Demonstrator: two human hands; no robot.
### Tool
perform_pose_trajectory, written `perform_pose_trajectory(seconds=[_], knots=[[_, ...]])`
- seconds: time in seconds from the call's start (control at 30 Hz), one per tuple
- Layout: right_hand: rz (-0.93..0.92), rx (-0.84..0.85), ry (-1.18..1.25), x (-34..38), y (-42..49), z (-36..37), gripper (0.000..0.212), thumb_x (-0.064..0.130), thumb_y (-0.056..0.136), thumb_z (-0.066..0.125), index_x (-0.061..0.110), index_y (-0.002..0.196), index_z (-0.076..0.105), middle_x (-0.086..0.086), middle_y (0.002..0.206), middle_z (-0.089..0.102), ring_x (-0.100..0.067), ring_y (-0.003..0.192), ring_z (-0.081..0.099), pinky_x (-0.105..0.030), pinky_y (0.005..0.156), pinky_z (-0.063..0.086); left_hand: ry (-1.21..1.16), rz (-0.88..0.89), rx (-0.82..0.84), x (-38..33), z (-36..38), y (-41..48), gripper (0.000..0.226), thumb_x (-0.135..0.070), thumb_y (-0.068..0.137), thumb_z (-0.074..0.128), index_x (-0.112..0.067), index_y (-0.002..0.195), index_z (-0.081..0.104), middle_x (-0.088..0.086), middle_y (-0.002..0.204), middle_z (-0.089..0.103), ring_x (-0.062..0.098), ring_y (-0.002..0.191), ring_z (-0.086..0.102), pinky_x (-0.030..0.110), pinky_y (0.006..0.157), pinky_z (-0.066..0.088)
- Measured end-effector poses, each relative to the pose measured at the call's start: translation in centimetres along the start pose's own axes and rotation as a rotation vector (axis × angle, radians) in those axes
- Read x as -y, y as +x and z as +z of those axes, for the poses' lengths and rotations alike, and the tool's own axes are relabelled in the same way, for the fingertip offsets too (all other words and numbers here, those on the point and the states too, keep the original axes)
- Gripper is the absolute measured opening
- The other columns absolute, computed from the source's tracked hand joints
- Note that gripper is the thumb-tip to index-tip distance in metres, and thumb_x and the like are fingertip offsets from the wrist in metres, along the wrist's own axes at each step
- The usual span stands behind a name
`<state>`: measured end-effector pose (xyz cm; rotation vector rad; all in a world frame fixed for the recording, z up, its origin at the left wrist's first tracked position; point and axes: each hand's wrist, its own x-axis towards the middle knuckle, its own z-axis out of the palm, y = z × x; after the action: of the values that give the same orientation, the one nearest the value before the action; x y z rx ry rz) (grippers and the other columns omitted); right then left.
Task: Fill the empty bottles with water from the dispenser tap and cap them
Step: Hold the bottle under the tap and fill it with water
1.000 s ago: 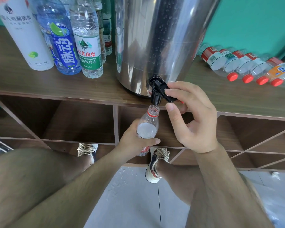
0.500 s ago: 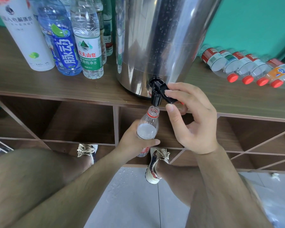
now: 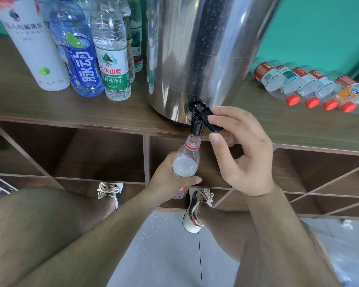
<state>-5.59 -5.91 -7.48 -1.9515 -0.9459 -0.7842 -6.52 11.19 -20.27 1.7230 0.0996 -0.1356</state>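
A steel water dispenser (image 3: 197, 54) stands on the wooden shelf top (image 3: 50, 108), its black tap (image 3: 198, 119) hanging over the front edge. My left hand (image 3: 166, 179) grips a small clear bottle (image 3: 187, 160) with a red neck ring, held upright with its open mouth right under the spout. Water fills the bottle to about its shoulder. My right hand (image 3: 240, 150) pinches the tap's black lever between forefinger and thumb. A trace of red shows behind its fingers; I cannot tell what it is.
Several upright filled bottles (image 3: 112, 59) and a white can (image 3: 31, 44) stand left of the dispenser. Several red-capped bottles (image 3: 305, 88) lie on their sides at the right. Open shelf compartments (image 3: 87, 156) sit below. My knees and shoes are over a wet tiled floor (image 3: 170, 251).
Both hands hold the same pose on bottle and lever. The view has shifted only slightly.
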Motion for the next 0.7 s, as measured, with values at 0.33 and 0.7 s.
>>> perform_pose_trajectory(seconds=[0.33,0.7], knots=[[0.001,0.002,-0.003,0.01,-0.09,0.02,0.022,0.006,0.097,0.067,0.000,0.118,0.072,-0.009,0.131,0.065,-0.021,0.104,0.065,-0.041,0.085,0.055,-0.005,-0.005,-0.007,0.12,0.04,0.03,0.081,-0.034,0.070,0.094,-0.041,0.134,0.045,-0.016,0.123,0.058,0.011,0.116,0.058,0.027,0.092,0.051],[0.012,-0.001,0.000,0.09,-0.09,-0.01,0.022,0.007,0.098,0.066,0.001,0.118,0.072,-0.007,0.131,0.065,-0.025,0.107,0.067,-0.046,0.084,0.057,0.010,-0.007,-0.007,-0.22,0.02,-0.23,0.079,-0.032,0.071,0.094,-0.043,0.131,0.043,-0.017,0.124,0.057,0.009,0.115,0.057,0.018,0.082,0.046]])
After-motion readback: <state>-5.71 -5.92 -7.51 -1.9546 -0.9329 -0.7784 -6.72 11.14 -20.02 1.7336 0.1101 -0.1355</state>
